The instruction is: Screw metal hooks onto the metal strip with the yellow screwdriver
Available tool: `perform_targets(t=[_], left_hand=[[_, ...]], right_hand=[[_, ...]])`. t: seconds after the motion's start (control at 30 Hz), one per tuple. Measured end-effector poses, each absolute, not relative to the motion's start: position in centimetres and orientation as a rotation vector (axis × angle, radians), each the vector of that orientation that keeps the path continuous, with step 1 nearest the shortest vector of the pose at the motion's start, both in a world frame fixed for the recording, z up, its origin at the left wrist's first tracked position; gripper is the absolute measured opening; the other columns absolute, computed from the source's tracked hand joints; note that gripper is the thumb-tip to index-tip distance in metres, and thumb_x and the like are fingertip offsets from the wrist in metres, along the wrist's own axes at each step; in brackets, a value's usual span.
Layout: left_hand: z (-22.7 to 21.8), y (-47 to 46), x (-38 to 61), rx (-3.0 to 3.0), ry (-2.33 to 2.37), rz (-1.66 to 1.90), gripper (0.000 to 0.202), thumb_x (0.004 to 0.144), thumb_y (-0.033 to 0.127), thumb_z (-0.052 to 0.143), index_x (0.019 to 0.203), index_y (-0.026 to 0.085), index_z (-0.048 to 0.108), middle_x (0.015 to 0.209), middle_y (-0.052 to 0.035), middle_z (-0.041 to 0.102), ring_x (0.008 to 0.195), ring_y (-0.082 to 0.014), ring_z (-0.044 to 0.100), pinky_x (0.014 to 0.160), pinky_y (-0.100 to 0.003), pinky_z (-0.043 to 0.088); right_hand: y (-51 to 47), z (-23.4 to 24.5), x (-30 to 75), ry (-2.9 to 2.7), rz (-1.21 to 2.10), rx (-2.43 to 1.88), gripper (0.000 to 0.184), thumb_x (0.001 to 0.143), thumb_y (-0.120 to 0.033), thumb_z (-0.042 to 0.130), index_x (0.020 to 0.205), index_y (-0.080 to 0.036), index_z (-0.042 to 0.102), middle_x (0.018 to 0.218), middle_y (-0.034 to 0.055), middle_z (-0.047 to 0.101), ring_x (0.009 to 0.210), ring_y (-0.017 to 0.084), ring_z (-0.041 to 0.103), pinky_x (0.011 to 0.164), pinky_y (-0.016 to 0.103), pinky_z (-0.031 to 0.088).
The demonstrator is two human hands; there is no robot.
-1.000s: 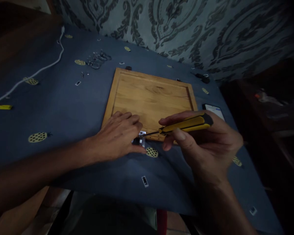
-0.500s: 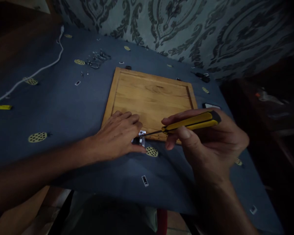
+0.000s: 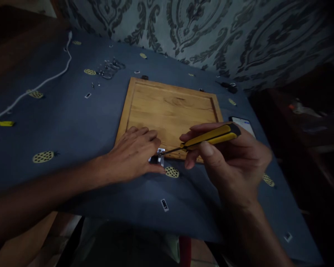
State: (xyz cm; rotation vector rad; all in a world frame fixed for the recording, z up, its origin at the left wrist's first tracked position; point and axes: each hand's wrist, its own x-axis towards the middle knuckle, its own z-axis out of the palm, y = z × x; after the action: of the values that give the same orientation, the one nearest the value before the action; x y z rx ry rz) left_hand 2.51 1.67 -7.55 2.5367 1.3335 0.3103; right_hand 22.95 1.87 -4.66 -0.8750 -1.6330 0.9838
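A wooden panel (image 3: 167, 107) with a raised border lies flat on the blue cloth. At its near edge sits a small shiny metal hinge (image 3: 160, 152), partly covered by my left hand (image 3: 137, 154). That hand's fingers are bent over the panel, with the thumb by the hinge's near side, steadying it. My right hand (image 3: 225, 159) grips a screwdriver (image 3: 208, 138) by its yellow and black handle. The screwdriver's thin shaft slants left, and its tip meets the hinge. Whether a screw is under the tip is too small to tell.
Small metal parts (image 3: 111, 68) lie on the cloth (image 3: 80, 126) at the back left. A white cable (image 3: 50, 78) and a yellow strip (image 3: 2, 123) are at the left. A phone (image 3: 242, 125) lies beyond my right hand, with dark keys-like objects (image 3: 229, 87) farther back.
My right hand and the screwdriver handle have shifted a little left, showing more of the phone. The tip stays at the hinge, and my left hand has hardly moved.
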Motion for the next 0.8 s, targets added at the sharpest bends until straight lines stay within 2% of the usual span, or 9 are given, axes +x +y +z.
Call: perform_targets(t=[0.1,0.4,0.6,0.8], left_hand=[[-7.41,1.66,2.49,2.545,1.343,0.286,0.052,0.085,0.064,0.074,0.102,0.015,0.071,0.101,-0.0073,0.064,0.100,-0.0274,0.062,0.093,-0.042,0.046],[-6.97,1.89,2.90,2.494,1.384,0.224,0.054,0.082,0.065,0.076,0.102,0.014,0.072,0.102,-0.0084,0.066,0.102,-0.0303,0.063,0.096,-0.047,0.048],[-7.06,1.79,2.77,2.513,1.377,0.251,0.056,0.081,0.065,0.077,0.106,0.015,0.072,0.106,-0.0094,0.068,0.105,-0.0310,0.064,0.094,-0.047,0.050],[-6.98,1.76,2.70,2.504,1.389,0.231,0.056,0.081,0.066,0.076,0.106,0.016,0.073,0.115,-0.0103,0.069,0.113,-0.0330,0.063,0.097,-0.049,0.050]], right_hand=[[1.89,-4.53,22.98,-1.638,1.011,-0.890,0.020,0.093,-0.040,0.077,0.103,-0.023,0.077,0.097,0.0032,0.078,0.052,0.010,0.068,0.049,0.025,0.060],[1.98,-3.89,22.57,-1.653,1.033,-0.878,0.027,0.088,-0.049,0.079,0.087,-0.023,0.073,0.093,0.0026,0.077,0.048,0.009,0.065,0.046,0.025,0.057],[2.09,-3.86,22.49,-1.648,1.054,-0.860,0.029,0.087,-0.049,0.080,0.084,-0.022,0.070,0.079,-0.0006,0.072,0.049,0.009,0.064,0.047,0.024,0.056],[2.18,-4.08,22.72,-1.647,1.123,-0.834,0.023,0.091,-0.044,0.078,0.099,-0.023,0.075,0.088,0.0011,0.075,0.052,0.011,0.066,0.053,0.027,0.059]])
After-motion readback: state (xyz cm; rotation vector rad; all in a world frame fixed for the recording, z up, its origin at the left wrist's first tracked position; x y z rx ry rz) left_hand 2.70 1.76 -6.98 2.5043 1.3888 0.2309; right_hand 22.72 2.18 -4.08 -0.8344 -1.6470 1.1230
